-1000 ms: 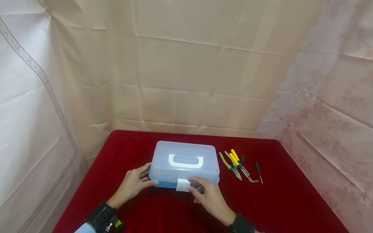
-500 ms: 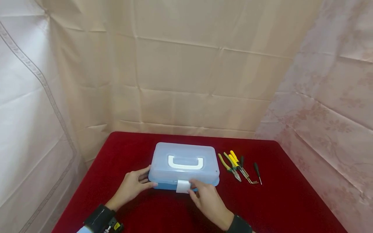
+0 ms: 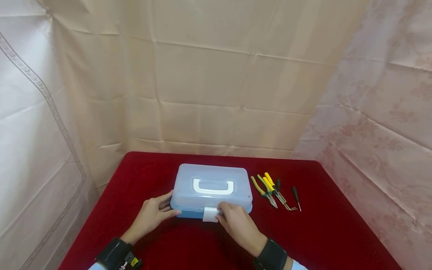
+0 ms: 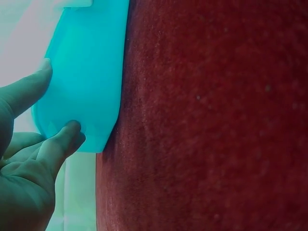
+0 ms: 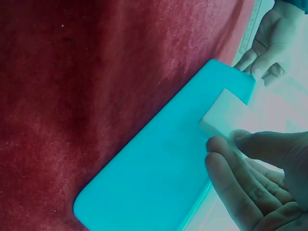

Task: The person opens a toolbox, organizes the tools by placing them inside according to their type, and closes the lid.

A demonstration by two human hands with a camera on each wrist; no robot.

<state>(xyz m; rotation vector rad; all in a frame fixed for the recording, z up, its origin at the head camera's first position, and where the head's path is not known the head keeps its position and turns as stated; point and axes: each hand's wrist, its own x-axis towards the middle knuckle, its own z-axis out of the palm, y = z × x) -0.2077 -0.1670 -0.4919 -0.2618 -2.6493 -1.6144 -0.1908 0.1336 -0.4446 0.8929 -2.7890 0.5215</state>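
Observation:
A toolbox (image 3: 187,182) with a clear lid, a white carry handle (image 3: 213,191) and a blue base stands on the table, its lid down. My left hand (image 3: 152,216) holds its front left corner, thumb at the front and fingers around the side. In the left wrist view, fingertips press against the blue base (image 4: 89,67). My right hand (image 3: 239,225) is at the white front latch (image 3: 210,215), pinching its right edge between thumb and fingers. The right wrist view shows the latch (image 5: 228,113) hanging over the blue front, with the thumb against its edge.
Right of the toolbox lie pliers (image 3: 272,200) with green-yellow handles, yellow-handled tools (image 3: 269,180), L-shaped hex keys (image 3: 288,206) and a black-handled screwdriver (image 3: 295,194). Red cloth (image 3: 314,232) covers the table. Beige curtains (image 3: 202,75) hang behind it.
My right hand's fingers have closed in on the latch's right edge, and the hand has turned a little. My left hand keeps its place on the corner; the toolbox stays put.

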